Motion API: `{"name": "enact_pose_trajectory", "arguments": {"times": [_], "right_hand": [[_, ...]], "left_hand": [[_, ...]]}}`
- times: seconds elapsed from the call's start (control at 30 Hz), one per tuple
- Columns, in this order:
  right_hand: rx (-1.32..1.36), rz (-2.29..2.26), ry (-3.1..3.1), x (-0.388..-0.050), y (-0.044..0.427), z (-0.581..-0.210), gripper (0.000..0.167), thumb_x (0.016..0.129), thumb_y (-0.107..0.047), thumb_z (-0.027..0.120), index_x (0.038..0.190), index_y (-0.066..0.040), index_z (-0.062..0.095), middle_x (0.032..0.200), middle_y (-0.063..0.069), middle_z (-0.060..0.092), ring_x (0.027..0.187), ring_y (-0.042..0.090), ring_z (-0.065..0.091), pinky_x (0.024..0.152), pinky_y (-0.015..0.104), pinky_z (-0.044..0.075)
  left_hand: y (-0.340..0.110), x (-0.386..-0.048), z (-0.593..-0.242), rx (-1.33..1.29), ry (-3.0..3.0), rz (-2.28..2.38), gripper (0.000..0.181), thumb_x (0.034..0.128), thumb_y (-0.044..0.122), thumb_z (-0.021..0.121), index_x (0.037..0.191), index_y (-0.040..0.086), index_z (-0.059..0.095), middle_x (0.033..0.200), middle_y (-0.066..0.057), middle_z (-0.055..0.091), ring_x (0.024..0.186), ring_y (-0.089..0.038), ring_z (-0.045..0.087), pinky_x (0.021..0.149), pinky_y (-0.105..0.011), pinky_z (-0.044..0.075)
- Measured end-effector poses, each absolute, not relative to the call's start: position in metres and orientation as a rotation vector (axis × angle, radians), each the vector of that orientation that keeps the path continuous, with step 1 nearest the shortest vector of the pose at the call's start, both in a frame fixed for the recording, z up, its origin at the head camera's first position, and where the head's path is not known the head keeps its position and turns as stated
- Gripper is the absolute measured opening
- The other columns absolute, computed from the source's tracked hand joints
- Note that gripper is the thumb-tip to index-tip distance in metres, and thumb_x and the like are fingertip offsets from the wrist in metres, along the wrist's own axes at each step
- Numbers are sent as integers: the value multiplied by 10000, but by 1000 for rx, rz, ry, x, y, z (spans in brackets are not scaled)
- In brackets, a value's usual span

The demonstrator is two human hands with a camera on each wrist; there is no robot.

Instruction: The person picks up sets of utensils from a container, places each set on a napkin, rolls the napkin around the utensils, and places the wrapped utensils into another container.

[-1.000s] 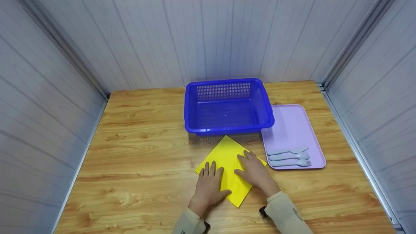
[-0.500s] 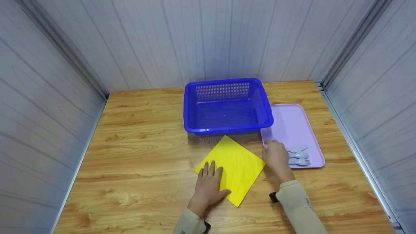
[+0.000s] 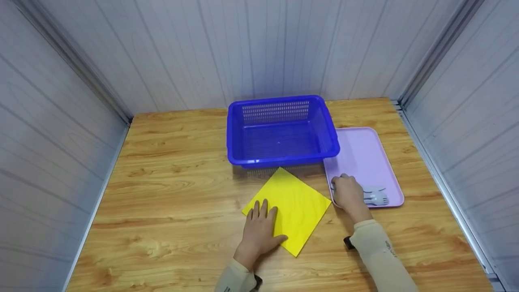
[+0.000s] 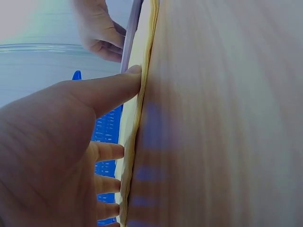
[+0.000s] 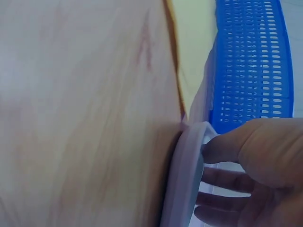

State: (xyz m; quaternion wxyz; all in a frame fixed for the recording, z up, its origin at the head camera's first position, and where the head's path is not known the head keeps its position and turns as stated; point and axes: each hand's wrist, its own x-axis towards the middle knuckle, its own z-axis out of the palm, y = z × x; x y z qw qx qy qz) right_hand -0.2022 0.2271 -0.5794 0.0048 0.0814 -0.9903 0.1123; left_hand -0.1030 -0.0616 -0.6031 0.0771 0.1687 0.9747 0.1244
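A square yellow folded napkin point(image 3: 298, 207) lies with one corner toward the basket. My left hand point(image 3: 259, 231) rests on its left side, fingers spread and straight; the thumb reaches its layered edge point(image 4: 137, 113) in the left wrist view. On the pink tray point(image 3: 359, 150), my right hand point(image 3: 348, 194) has its fingers curled over the handles of pale blue cutlery. The knife blade point(image 3: 374, 188) and fork head point(image 3: 379, 198) show to the right of that hand, with the spoon bunched against the fork. The handles are mostly hidden under my fingers.
A blue plastic basket point(image 3: 279, 140) with slotted sides stands behind the napkin, its right side reaching over the tray's left edge. Wood-grain table point(image 3: 170, 194) extends to the left. Pale panel walls point(image 3: 259, 48) enclose the back and both sides.
My right hand has left the napkin and moved right onto the tray's cutlery, where its fingers curl in. The fork and spoon have been drawn together. My left hand stays in place.
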Motion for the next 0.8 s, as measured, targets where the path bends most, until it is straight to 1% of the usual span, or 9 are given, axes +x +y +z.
{"name": "enact_pose_trajectory", "arguments": {"times": [0.1,0.27,0.4,0.57,0.63,0.73,0.8], "right_hand": [[358,176,-3055,-205,228,-585,183,780,14,626,958,34,663,888,206,592,793,425,572,631,549,486],[404,91,-3020,-207,230,-596,174,799,-1,620,965,47,604,931,204,586,838,416,568,654,539,476],[422,133,-2957,-207,230,-597,112,776,20,638,885,29,610,863,199,604,788,419,581,657,545,484],[382,185,-2862,-197,223,-584,70,775,68,621,827,26,601,776,207,612,700,423,579,606,546,489],[312,248,-2805,-189,218,-576,100,766,113,596,817,30,572,737,206,603,671,425,582,568,539,490],[208,345,-2675,-177,210,-560,129,775,160,573,837,51,545,694,223,586,633,433,598,511,535,493],[172,372,-2579,-168,205,-547,130,790,166,564,873,67,543,692,242,590,615,439,608,487,535,491]], "left_hand": [[-62,-103,-603,498,2916,379,899,806,678,623,1466,109,401,1548,-225,240,1412,-435,199,1092,-567,241],[-62,-100,-603,488,2908,406,892,807,663,633,1467,109,401,1548,-228,238,1412,-441,194,1094,-569,233],[-62,-97,-602,494,2907,442,884,807,636,654,1460,92,410,1541,-239,248,1407,-453,199,1088,-580,238],[-61,-96,-603,485,2906,431,890,806,647,648,1465,100,406,1545,-233,242,1412,-446,191,1091,-577,233],[-61,-97,-603,482,2905,424,892,803,649,649,1465,102,408,1545,-234,243,1411,-447,194,1089,-578,237],[-60,-99,-602,484,2904,407,894,801,656,647,1464,107,408,1544,-234,246,1409,-447,199,1086,-576,244],[-60,-100,-601,489,2911,405,888,803,658,643,1460,108,414,1541,-234,251,1406,-450,206,1081,-578,252]]}}
